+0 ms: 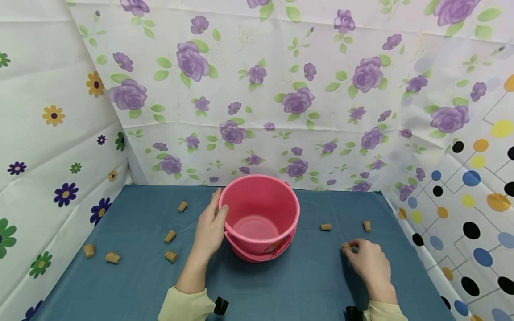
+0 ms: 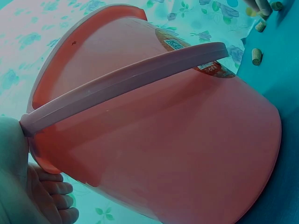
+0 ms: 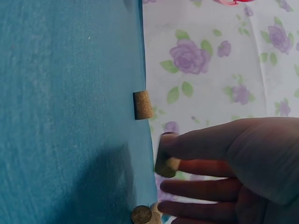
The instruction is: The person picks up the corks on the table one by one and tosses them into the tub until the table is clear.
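Observation:
A pink bucket (image 1: 257,205) stands near the back of the blue cloth, its mouth leaning toward me. My left hand (image 1: 210,227) grips its left rim, with the thumb at the rim and the fingers along the outside; the bucket's handle (image 2: 126,84) hangs down across its front. Off to the right, my right hand (image 1: 368,263) pinches a cork (image 3: 167,158) between thumb and forefinger, while its other fingers (image 3: 201,189) are extended. Beyond that hand, one cork (image 1: 325,227) lies to the left and another cork (image 1: 367,226) lies farther back.
Several more corks lie scattered left of the bucket, among them a cork (image 1: 170,256) close to the left forearm and a cork (image 1: 89,251) near the cloth's left edge. Patterned sheets (image 1: 249,89) wall in the blue cloth (image 1: 305,285) at the back and both sides.

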`<state>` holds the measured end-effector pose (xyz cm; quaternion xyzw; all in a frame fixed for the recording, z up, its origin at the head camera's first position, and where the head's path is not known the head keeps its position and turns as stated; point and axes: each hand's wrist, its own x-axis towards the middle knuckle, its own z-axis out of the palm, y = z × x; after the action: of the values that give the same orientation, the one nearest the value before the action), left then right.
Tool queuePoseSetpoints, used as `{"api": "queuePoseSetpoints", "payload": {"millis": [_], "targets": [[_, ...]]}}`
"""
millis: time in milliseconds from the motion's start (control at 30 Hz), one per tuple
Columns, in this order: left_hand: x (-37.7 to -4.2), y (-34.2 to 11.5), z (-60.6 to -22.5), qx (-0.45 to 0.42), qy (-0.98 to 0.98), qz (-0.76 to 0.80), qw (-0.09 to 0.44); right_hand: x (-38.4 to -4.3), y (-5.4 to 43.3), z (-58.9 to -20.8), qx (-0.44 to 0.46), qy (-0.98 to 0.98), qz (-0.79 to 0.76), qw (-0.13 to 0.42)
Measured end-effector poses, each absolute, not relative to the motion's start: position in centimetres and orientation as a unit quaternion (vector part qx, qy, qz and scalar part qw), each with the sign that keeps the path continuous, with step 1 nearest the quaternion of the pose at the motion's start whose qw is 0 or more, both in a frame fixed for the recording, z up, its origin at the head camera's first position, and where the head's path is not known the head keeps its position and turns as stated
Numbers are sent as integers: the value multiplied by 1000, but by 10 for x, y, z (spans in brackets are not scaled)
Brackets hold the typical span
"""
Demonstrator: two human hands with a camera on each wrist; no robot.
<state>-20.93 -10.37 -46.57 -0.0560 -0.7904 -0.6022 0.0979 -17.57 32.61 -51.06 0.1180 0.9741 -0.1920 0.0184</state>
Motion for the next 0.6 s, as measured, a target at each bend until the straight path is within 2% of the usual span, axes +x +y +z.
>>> {"api": "queuePoseSetpoints", "payload": {"millis": [200,600], "targets": [[-209,-104,-465,-55,-792,-600,97,-173,323,-506,111,974,-193,-41],[-209,-105,-464,-53,-794,-598,98,-172,323,-503,112,973,-194,-62]]}}
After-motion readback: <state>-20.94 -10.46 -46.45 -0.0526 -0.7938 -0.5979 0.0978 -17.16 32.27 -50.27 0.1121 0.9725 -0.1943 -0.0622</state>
